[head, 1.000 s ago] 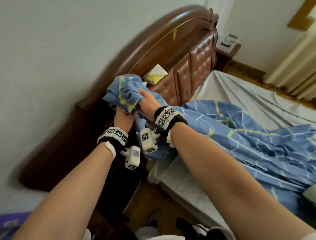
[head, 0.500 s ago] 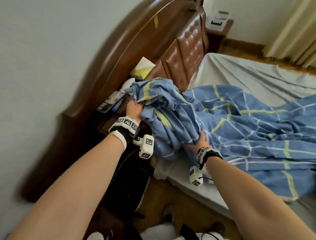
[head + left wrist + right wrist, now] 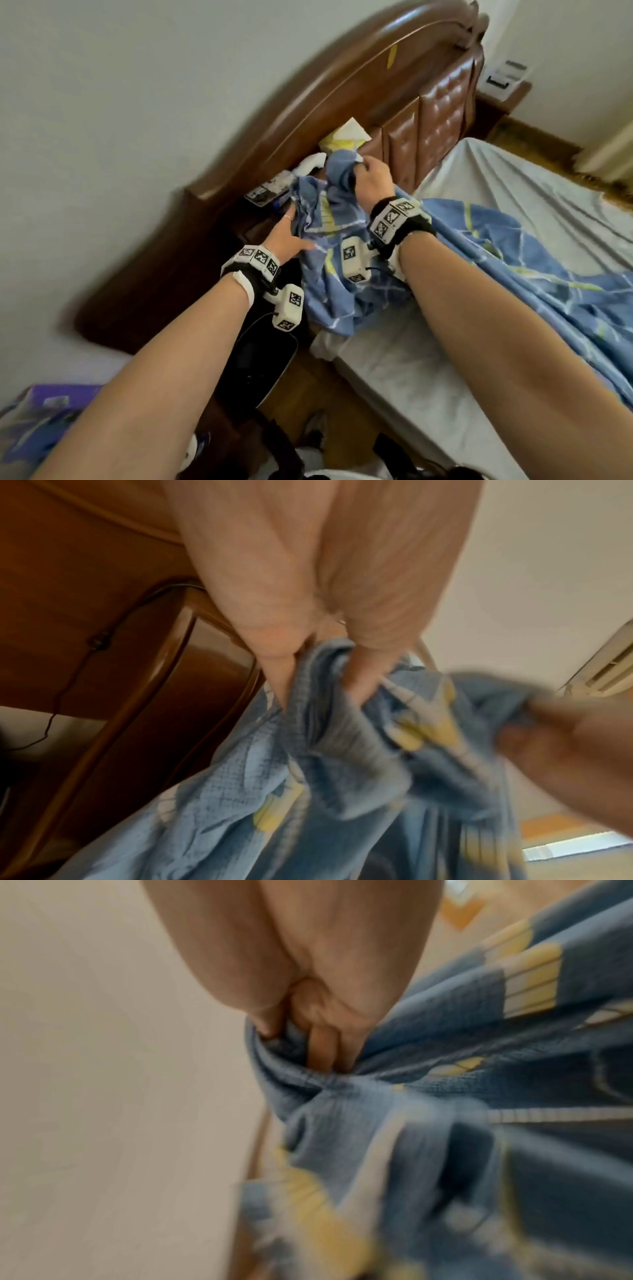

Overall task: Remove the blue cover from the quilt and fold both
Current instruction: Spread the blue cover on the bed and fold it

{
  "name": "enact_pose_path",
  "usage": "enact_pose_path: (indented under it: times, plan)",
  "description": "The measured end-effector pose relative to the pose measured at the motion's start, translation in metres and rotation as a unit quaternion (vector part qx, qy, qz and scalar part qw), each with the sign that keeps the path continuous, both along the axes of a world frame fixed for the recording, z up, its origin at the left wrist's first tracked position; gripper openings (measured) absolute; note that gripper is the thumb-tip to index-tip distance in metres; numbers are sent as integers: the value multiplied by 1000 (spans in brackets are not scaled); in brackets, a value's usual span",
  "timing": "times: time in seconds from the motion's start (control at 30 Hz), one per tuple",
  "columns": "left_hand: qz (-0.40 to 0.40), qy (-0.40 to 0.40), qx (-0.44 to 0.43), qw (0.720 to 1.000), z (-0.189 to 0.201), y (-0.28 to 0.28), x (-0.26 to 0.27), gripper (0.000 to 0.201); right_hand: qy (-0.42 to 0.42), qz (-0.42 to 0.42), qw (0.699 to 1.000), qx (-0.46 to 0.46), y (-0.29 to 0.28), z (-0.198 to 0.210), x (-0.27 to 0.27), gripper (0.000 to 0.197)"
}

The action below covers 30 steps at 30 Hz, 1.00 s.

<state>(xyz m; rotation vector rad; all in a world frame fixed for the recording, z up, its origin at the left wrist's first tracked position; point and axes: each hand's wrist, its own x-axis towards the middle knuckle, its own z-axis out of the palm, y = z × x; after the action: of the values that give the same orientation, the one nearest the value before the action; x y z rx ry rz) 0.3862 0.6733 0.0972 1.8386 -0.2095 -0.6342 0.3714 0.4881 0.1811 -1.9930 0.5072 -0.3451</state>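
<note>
The blue cover (image 3: 513, 260), with yellow and white lines, lies spread over the bed, and one end is bunched up near the headboard corner. My right hand (image 3: 371, 181) grips the top of that bunch, its fingers curled into the cloth (image 3: 322, 1045). My left hand (image 3: 287, 233) is lower and to the left and pinches a fold of the cover (image 3: 318, 669) between thumb and fingers. A white fold (image 3: 327, 342) hangs below the cover at the bed corner; I cannot tell whether it is the quilt.
A brown wooden headboard (image 3: 442, 116) with padded panels stands behind the bed. The nightstand (image 3: 260, 222) holds a yellow tissue pack (image 3: 346, 137) and small items. A black object (image 3: 257, 359) lies on the floor beside the grey-sheeted mattress (image 3: 513, 178). A purple box (image 3: 51, 401) sits bottom left.
My right hand has risen from the bed edge to the top of the bunch near the headboard. My left hand now holds the cloth lower down.
</note>
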Motion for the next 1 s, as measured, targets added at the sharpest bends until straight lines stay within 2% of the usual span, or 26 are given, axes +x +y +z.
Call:
enact_pose_path:
  times: [0.07,0.1,0.17,0.23,0.3,0.37,0.4,0.43,0.5,0.57,0.63,0.73,0.87,1.0]
  plan:
    - [22,-27,-12,999,9,1,-5,98,-27,105,993,50,47,37,19,22]
    - [54,-19,-54,997,15,3,-5,101,-32,144,985,90,67,49,24,23]
    - [109,-14,-153,982,26,6,-1,101,-33,177,967,180,89,57,28,20]
    - [139,-26,-183,973,24,5,10,98,-18,176,948,264,81,51,18,11]
    - [148,-31,-144,978,22,-6,13,95,2,156,934,320,55,36,0,9]
    - [120,-63,-46,990,18,-32,10,61,17,113,928,355,19,19,-24,12]
    - [89,-78,7,993,14,-50,5,43,29,88,935,342,-3,10,-40,18]
    - [51,-90,43,994,8,-70,-1,35,48,52,947,314,-26,-2,-60,27]
    - [-19,-73,88,993,3,-112,-20,36,86,-12,962,258,-76,-30,-105,41]
    - [-60,-45,108,991,-8,-157,-38,52,132,-52,962,233,-122,-61,-154,47]
    - [-102,-34,121,987,-16,-197,-60,70,169,-102,951,239,-160,-86,-196,44]
    - [-144,-32,102,984,-24,-249,-91,77,186,-149,936,258,-199,-101,-240,34]
    - [-195,-36,134,971,-32,-314,-130,48,165,-150,943,247,-248,-111,-278,45]
    - [-220,-32,157,962,-47,-373,-170,44,163,-167,941,246,-302,-126,-312,38]
